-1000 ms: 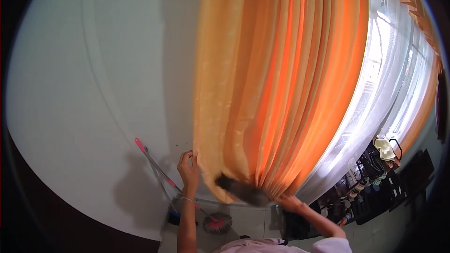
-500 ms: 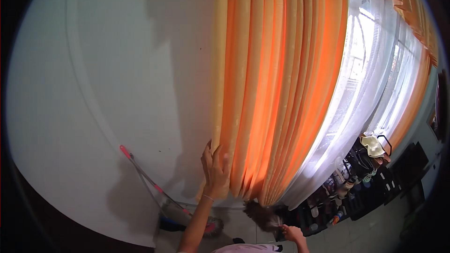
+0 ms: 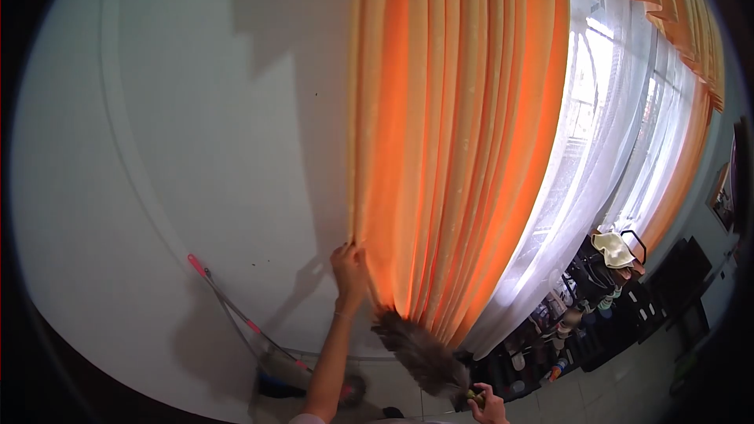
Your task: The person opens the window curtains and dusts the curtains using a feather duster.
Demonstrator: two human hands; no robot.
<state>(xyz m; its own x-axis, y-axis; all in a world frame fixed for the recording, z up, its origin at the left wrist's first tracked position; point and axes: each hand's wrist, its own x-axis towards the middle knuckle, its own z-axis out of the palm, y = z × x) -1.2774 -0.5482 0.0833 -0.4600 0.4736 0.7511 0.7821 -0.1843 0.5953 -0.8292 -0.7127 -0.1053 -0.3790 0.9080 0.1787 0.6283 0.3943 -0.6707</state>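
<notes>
My left hand point(image 3: 349, 271) pinches the left edge of the orange curtain point(image 3: 440, 149), low down near its hem. In my right hand point(image 3: 488, 406), at the bottom of the view, is the handle of a brown feather duster point(image 3: 420, 352). The duster's feathers point up and left, and their tip lies at the curtain's lower left part, just below my left hand. Whether the feathers press on the cloth or only overlap it, I cannot tell.
White sheer curtains point(image 3: 550, 243) hang over the bright window at the right. Below them stands a dark rack point(image 3: 542, 338) crowded with shoes and bottles. Long red-and-grey handles point(image 3: 224, 301) lean on the pale wall point(image 3: 188, 110) at left, above a tiled floor point(image 3: 569, 400).
My left hand has gone from open fingers against the curtain to pinching its edge. The feather duster has moved up and left, towards that hand. The view has shifted slightly.
</notes>
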